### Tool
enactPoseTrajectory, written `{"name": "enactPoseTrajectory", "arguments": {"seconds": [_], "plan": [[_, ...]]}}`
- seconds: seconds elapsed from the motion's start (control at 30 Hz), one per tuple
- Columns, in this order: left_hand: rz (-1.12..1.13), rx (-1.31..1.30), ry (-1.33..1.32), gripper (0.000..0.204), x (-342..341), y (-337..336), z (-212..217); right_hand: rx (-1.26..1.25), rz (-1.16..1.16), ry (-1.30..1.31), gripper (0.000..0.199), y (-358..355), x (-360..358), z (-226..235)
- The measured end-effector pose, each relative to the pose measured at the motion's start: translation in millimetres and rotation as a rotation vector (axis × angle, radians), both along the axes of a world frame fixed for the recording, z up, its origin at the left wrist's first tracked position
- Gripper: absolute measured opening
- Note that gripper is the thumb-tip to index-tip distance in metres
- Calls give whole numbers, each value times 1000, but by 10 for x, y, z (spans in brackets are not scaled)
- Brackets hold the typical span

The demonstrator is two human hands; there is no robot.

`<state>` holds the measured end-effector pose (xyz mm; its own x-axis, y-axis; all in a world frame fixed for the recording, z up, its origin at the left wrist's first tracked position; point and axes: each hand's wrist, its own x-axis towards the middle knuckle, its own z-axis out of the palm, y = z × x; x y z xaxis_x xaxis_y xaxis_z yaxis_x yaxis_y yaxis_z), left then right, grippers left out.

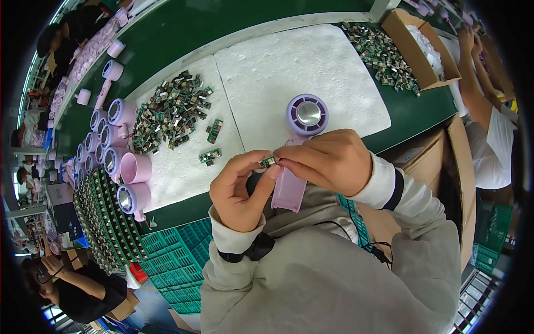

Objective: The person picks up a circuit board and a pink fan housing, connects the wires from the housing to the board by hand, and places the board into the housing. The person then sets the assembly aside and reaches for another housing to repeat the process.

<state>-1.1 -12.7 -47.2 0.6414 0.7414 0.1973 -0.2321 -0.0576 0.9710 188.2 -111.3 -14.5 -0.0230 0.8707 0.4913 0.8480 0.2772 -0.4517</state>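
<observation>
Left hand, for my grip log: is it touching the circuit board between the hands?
Touching: the head view shows the circuit board pinched by the left hand, between thumb and forefinger.

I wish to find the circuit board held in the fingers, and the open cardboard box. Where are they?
Held circuit board [268,162]: head view, on its green face.
Open cardboard box [406,51]: head view, on its left wall.

I can read no words; even the label [410,155] on the cardboard box [429,157] at my right is too small.
</observation>
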Motion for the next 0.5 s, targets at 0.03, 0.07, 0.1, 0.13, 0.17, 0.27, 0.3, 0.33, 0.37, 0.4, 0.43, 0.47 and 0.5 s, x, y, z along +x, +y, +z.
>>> {"name": "enactPoseTrajectory", "arguments": {"seconds": [0.03,0.07,0.1,0.13,0.17,0.27,0.3,0.33,0.37,0.4,0.43,0.47,0.5], "plan": [[-14,-26,6,31,-1,-2,8,-3,1,4,20,3,-7,-9],[-13,-29,10,31,-1,6,10,-9,-22,6,20,9,-9,-21],[-41,-1,-1,31,1,22,10,-16,-45,7,20,14,-9,-31],[-69,27,-11,31,2,40,10,-22,-68,8,20,17,-7,-40],[-97,55,-22,30,2,51,9,-25,-67,9,20,20,-4,-48],[-105,55,-50,30,3,62,-10,-1,-51,26,21,32,11,-72],[-109,57,-65,30,4,64,-16,-1,-49,27,21,34,13,-83],[-108,58,-64,30,6,60,-19,-1,-48,40,21,36,15,-95],[-98,42,-76,30,11,53,-22,-1,-46,54,21,37,17,-105],[-88,26,-89,30,15,46,-23,-1,-44,67,21,38,20,-111],[-78,10,-101,29,17,42,-19,0,-43,67,21,37,20,-109],[-77,11,-100,29,14,46,-12,-2,-44,66,21,36,21,-106],[-66,-39,-129,29,9,57,-3,-4,-46,65,20,34,22,-102]]}}
